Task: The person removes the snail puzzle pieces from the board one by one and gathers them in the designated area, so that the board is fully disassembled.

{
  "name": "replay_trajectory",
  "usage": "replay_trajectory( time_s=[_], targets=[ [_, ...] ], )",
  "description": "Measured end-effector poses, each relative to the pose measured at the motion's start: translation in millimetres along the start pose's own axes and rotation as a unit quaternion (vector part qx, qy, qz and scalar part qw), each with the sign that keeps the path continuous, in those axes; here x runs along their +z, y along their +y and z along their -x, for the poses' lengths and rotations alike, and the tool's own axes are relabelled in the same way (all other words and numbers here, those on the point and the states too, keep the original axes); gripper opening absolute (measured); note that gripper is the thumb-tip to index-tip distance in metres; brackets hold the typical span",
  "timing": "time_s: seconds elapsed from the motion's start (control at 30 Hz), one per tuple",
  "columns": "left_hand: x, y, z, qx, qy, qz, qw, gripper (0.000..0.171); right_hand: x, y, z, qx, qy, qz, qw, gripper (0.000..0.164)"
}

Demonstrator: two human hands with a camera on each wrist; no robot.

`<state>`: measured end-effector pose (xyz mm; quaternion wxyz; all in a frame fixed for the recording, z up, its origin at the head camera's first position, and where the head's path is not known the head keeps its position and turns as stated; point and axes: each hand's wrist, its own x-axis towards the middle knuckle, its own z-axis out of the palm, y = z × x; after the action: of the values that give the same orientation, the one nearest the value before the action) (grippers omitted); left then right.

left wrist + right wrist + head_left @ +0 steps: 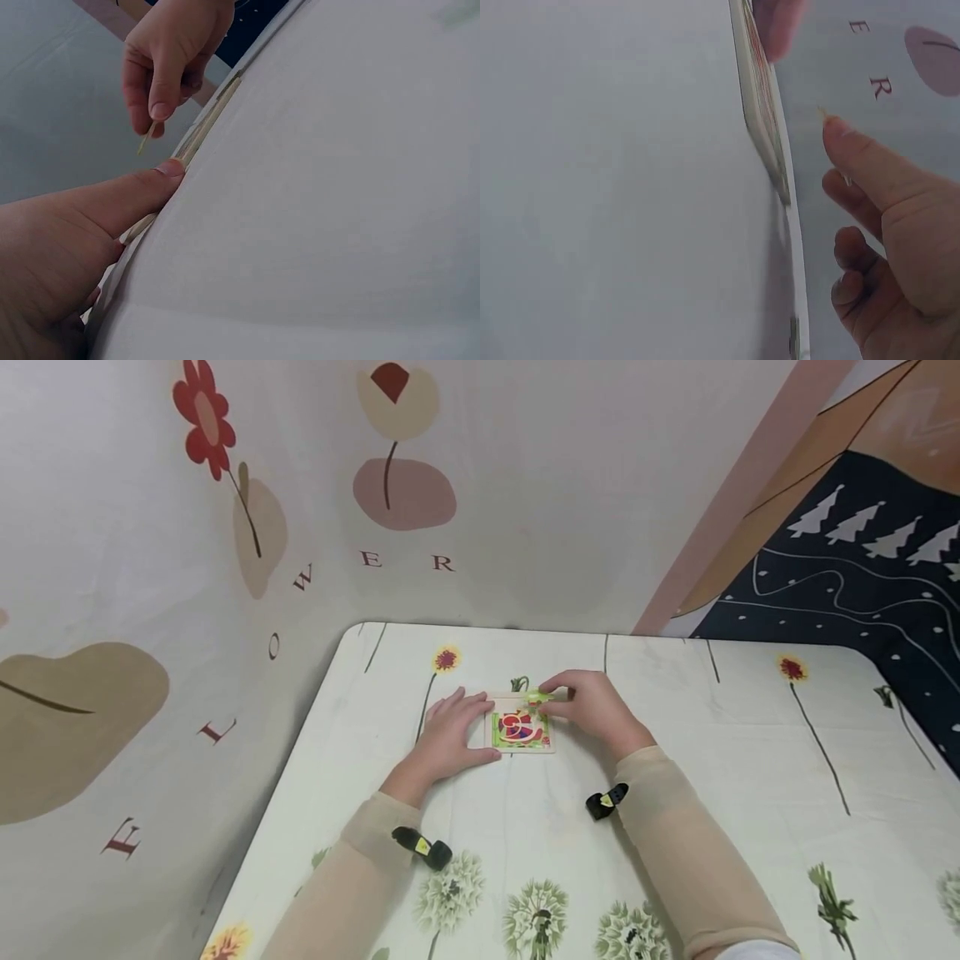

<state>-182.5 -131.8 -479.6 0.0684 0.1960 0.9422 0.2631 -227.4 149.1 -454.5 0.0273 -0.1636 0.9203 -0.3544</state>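
A small square wooden puzzle board (516,748) lies on the table, its picture bright in red, purple, yellow and green. At its left side rests my left hand (453,737), thumb stretched along the near corner and fingertips at the left edge. In the left wrist view, the thumb (135,196) presses the edge of the board. My right hand (596,706) pinches a thin green puzzle piece (536,697) between thumb and finger, over the board's far right part. The right wrist view shows this piece edge-on (822,114) at the thumb tip, raised above the tabletop.
The table (720,760) has a white cloth printed with flowers and dandelions. A pale fabric wall (540,543) with flower prints and letters rises behind and at the left. Dark cloth with white trees (862,585) hangs at the right. Each sleeve carries a black wrist camera (429,850).
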Motion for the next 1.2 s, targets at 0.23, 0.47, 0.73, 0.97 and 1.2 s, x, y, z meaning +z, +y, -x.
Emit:
replay_trajectory(
  time_s=[0.23,0.47,0.73,0.97,1.2],
  targets=[
    [3.1,-1.1,-1.0,0.002,0.008,-0.008,0.9999,0.087,-26.1,31.4,18.2,0.012,0.021,0.032,0.999,0.032],
    [4.9,-3.6,-1.6,0.000,0.008,-0.008,0.9999,0.087,-47.5,61.2,38.3,0.026,0.053,0.023,0.998,0.031],
    [4.1,-3.6,-1.8,0.003,0.006,-0.002,1.0000,0.086,-60.8,83.3,53.4,0.035,0.074,0.028,0.996,0.030],
    [2.7,-1.7,-1.5,0.001,0.007,0.000,1.0000,0.085,-66.4,91.4,61.1,0.056,0.078,0.044,0.994,0.031],
    [3.6,-1.8,-1.6,0.000,0.008,-0.005,1.0000,0.086,-63.7,94.4,64.0,0.064,0.077,0.046,0.994,0.027]
  ],
)
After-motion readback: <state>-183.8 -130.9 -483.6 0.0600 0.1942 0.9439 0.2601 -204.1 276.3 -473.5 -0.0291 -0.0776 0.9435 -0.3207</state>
